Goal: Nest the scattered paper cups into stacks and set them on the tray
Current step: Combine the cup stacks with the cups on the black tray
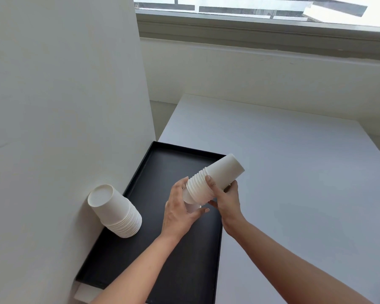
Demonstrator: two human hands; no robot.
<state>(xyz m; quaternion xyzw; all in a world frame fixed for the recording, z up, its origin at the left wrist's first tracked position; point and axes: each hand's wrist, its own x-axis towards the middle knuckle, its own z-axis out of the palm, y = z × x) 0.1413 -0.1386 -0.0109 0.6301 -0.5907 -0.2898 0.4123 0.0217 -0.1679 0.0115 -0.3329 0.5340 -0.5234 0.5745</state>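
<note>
The held stack of nested paper cups is hanging tilted in the air just above the black tray, base end pointing up and away, rims angling down toward the person. The right hand is wrapping it from the side, thumb lying across the ribbed rims and fingers curling underneath. The left hand is cupping the lower, open end, fingers and thumb bending round it. That two-handed grip looks like it is keeping the cups from sliding apart while they are turned to stand. A second stack is already sitting upside down on the tray's left side, close to the white wall. The tray is lying on a pale table, with a window running above.
</note>
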